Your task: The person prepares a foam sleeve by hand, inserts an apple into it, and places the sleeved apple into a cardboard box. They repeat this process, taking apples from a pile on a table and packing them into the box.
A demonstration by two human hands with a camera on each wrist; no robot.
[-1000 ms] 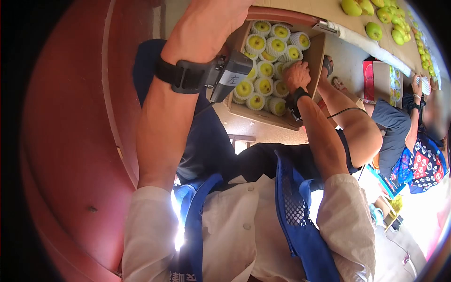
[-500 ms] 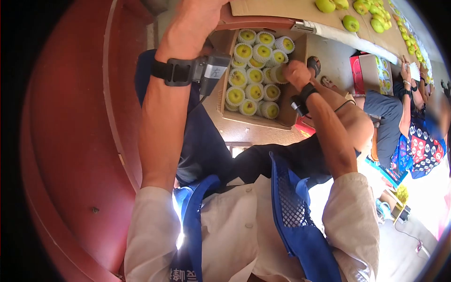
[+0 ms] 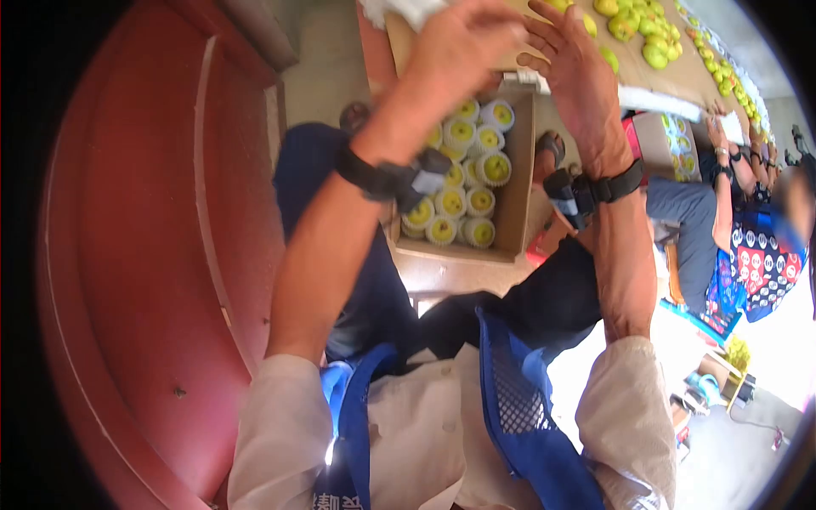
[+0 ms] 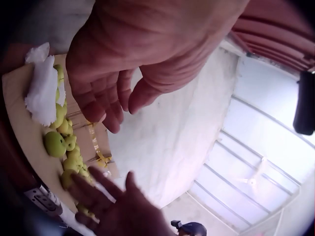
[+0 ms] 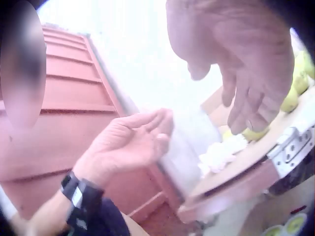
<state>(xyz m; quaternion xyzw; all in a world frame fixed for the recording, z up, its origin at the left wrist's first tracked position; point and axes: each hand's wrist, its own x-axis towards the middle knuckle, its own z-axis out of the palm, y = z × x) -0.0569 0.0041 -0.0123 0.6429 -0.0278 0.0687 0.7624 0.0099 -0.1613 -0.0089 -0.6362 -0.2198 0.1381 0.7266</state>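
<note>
Both hands are raised close together over the near edge of the cardboard-covered table. My left hand (image 3: 459,42) has loosely bent fingers; in the left wrist view nothing shows between its thumb and fingertips. My right hand (image 3: 586,93) faces it with spread, relaxed fingers, holding nothing. Below them, an open carton (image 3: 518,161) contains yellow-green apples (image 3: 452,201) in white foam nets. The left forearm hides part of its left side. Bare green apples (image 4: 54,144) lie on the table beside a pile of white foam nets (image 4: 42,91).
A red panelled wall (image 3: 144,255) rises on the left. The table has a metal latch (image 5: 295,150) at its edge. To the right, another person (image 3: 722,212) sits by a second carton (image 3: 653,140) of netted apples, with a white net in hand.
My right hand has left a netted apple in the carton and risen to the table edge. The left hand has swung right and down towards it. The netted apple stays in the carton.
</note>
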